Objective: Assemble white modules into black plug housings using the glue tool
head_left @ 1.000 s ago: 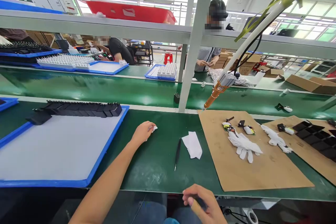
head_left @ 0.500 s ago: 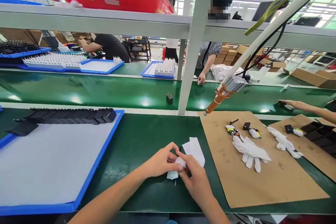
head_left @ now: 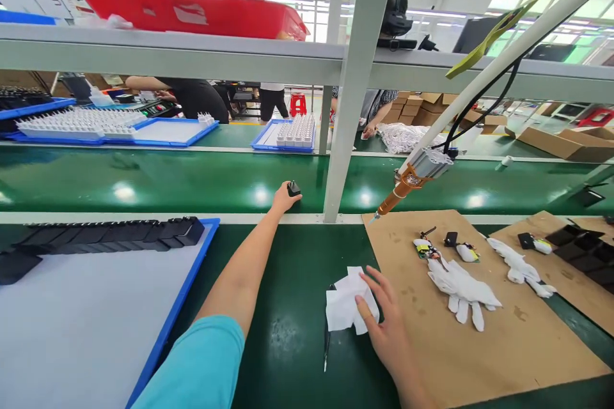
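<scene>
Stretched far forward over the green belt, my left hand (head_left: 283, 199) has its fingers closed around a small black plug adapter (head_left: 293, 189), prongs upward. My right hand (head_left: 384, 313) is open, its fingers apart at the right edge of some white wipes (head_left: 346, 300). Whether its fingertips touch them I cannot tell. The wipes lie crumpled on the green table. From under their left side sticks a thin dark pair of tweezers (head_left: 327, 351), partly covered.
A blue-rimmed tray (head_left: 185, 294) at left carries a row of black adapters (head_left: 119, 236). At right, brown cardboard (head_left: 432, 358) bears white gloves (head_left: 463, 287) and small circuit parts (head_left: 425, 248). An orange-handled tool (head_left: 398, 195) hangs above. A post (head_left: 352, 83) rises centrally.
My left hand has left the white wipe and reached forward to grasp the black adapter on the belt. My right hand has released the wipe, which now lies with the others.
</scene>
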{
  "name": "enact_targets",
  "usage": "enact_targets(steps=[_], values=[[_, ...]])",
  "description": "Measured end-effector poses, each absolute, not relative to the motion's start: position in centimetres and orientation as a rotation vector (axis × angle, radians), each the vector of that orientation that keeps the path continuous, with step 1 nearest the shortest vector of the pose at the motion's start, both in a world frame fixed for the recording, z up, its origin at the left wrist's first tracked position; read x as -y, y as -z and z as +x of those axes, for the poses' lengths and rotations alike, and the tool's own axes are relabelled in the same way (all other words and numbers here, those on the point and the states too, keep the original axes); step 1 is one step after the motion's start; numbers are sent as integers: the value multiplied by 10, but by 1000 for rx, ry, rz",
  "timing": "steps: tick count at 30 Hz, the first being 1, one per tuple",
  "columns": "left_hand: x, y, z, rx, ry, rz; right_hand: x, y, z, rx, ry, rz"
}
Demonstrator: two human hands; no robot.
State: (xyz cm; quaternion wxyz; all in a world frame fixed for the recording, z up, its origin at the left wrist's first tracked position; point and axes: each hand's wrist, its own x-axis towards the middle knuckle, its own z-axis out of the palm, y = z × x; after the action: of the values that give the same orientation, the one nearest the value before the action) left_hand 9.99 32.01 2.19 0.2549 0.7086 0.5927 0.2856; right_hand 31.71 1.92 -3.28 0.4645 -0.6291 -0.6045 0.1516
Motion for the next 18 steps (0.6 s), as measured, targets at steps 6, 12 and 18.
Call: enact_targets(steps=[6, 12, 18], values=[[-293, -50, 79, -1457, -601, 2080, -84, -27, 373, 998, -576, -1287], [-141, -86, 34, -1149, -343, 2337, -173, -49, 405, 995, -697, -1122], [-36, -55, 6, -1115, -124, 2105, -180, -29, 390, 1012, -672, -1094]])
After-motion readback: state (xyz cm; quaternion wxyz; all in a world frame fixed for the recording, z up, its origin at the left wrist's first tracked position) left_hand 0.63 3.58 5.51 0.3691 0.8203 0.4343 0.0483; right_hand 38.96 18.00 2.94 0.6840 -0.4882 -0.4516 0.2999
